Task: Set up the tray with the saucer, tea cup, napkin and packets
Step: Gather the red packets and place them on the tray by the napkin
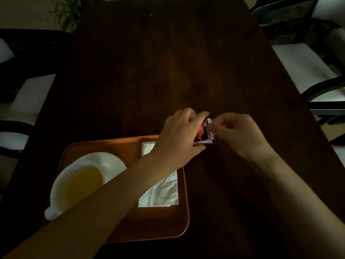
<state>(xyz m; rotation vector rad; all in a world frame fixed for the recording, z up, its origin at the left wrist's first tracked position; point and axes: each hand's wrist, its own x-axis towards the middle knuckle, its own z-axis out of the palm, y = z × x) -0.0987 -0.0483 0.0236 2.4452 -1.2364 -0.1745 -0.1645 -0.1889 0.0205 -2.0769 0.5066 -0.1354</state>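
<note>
Both hands met over the table: left hand (179, 135) and right hand (237, 131) pinched packets (204, 132), print unreadable.

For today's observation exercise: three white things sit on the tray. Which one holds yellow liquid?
The tea cup, standing on the saucer; the flat napkin beside it holds nothing.

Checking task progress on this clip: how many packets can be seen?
1 clearly: a red-and-black packet held between the left hand and right hand, above the table just beyond the tray. White edges behind it may be more packets; the hands hide them.
</note>
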